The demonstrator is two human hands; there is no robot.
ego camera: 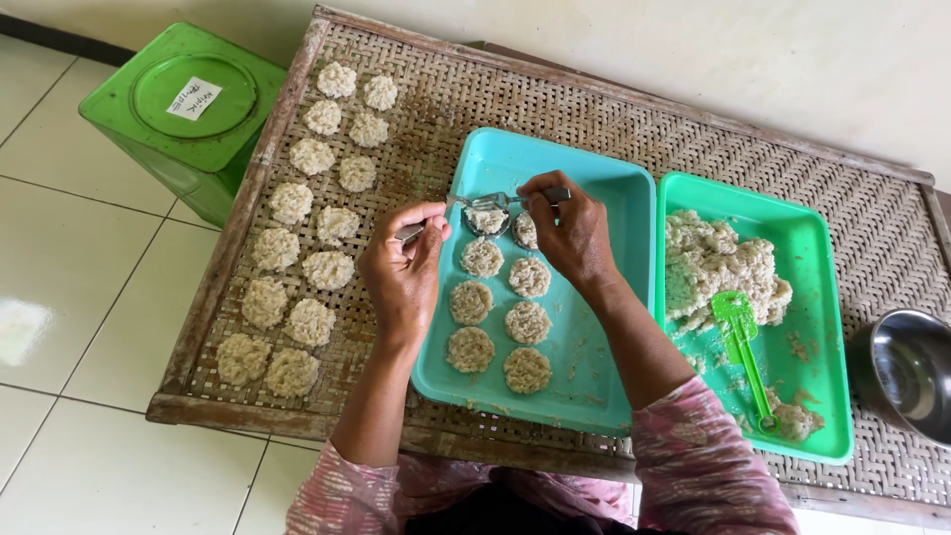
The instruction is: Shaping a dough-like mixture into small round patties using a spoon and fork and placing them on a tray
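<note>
Left hand (pixel 401 267) pinches a metal spoon (pixel 474 213) handle; right hand (pixel 573 233) pinches a fork (pixel 530 198) over the spoon bowl, pressing rice into it. Both above the teal tray (pixel 594 327) holding seven rice patties (pixel 500 307). Beside it, green tray (pixel 822 297) with rice heap (pixel 713 263) and green paddle (pixel 743 347). More patties (pixel 307 228) on woven tabletop (pixel 614 109), left side. Green bin (pixel 188 109) beyond, on the floor.

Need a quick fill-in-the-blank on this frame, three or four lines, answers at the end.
1. The left hand holds a ____ loaded with rice over the turquoise tray.
2. The right hand holds a fork against the spoon's ____.
3. The rice paddle lying in the green tray is ____ in colour.
4. The rice patties on the woven rack lie in ____ columns.

Answers: spoon; rice; green; two
</note>
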